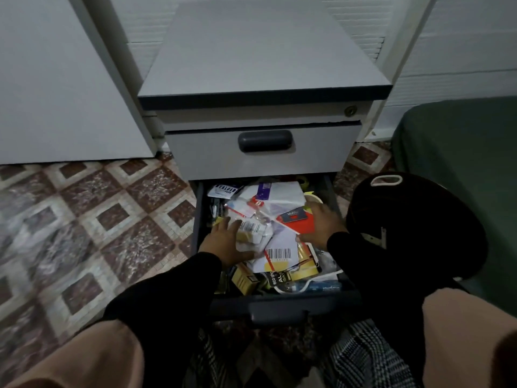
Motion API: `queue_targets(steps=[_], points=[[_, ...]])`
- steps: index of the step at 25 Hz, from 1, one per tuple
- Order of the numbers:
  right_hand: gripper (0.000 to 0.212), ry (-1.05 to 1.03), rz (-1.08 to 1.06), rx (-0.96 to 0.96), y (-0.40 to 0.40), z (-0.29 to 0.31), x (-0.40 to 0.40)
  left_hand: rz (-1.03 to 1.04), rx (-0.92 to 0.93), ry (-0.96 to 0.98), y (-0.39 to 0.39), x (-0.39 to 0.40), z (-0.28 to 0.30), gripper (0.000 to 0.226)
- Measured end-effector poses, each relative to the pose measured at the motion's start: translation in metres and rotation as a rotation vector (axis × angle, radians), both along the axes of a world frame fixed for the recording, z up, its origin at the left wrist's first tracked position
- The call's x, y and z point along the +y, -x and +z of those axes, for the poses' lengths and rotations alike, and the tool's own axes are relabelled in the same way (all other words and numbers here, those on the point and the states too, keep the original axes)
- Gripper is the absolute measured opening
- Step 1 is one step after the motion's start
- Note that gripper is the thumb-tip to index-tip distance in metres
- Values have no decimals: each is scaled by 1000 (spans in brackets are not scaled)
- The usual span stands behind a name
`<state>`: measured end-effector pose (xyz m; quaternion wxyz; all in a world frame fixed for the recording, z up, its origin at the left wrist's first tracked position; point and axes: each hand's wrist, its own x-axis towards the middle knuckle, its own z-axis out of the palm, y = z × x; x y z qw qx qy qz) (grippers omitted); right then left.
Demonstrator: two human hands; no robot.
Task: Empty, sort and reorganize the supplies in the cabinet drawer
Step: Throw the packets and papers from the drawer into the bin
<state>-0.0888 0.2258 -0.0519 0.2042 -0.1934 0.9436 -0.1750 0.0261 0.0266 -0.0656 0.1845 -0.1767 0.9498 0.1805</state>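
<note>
One open drawer (199,208) at the bottom of the grey cabinet (260,65), w/ one shut drawer (263,152) above; it's heaped w/ glossy plastic packets, two white barcode labels, flat card packs, a small yellow box (244,278). My left hand (223,242) has fingers spread, thumb under a crinkly clear bag (253,229). My right hand (321,219) lies flat, fingers loosely together, on a red pack (296,222).
</note>
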Motion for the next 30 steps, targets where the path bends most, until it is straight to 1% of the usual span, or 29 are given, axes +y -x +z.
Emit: queue_targets(steps=[2, 4, 6, 9, 12, 16, 18, 20, 22, 23, 25, 28, 30], points=[[99, -30, 97, 32, 5, -12, -4, 8, -7, -8, 2, 1, -6, 111], [103, -68, 161, 78, 8, -17, -9, 37, -33, -36, 5, 1, -8, 119], [102, -136, 219, 101, 8, -24, -15, 22, -71, -20, 7, 2, -11, 121], [94, -163, 258, 23, 5, -31, -18, -29, -110, 30, 10, 5, -15, 120], [86, -154, 280, 100, 2, -34, -18, -72, -89, 85, 15, 0, -18, 107], [78, -238, 252, 106, 0, -37, -24, -108, 13, 129, 18, 0, -13, 72], [64, -310, 241, 164, -3, -34, -25, -77, 37, 152, 16, 2, -9, 63], [50, -321, 231, 205, -4, -33, -24, -33, 64, 185, 15, 2, -7, 53], [41, -281, 240, 120, -6, -34, -24, 6, 102, 208, 14, 2, -5, 42], [36, -263, 254, 77, -7, -34, -24, 14, 123, 220, 14, 3, -5, 38], [32, -267, 284, 95, -10, -30, -23, 13, 162, 250, 15, 5, -6, 35], [40, -363, 356, 266, -16, -17, -22, 7, 228, 281, 14, 2, -4, 36], [39, -421, 406, 337, -18, -9, -22, 2, 248, 290, 13, 0, -1, 40]])
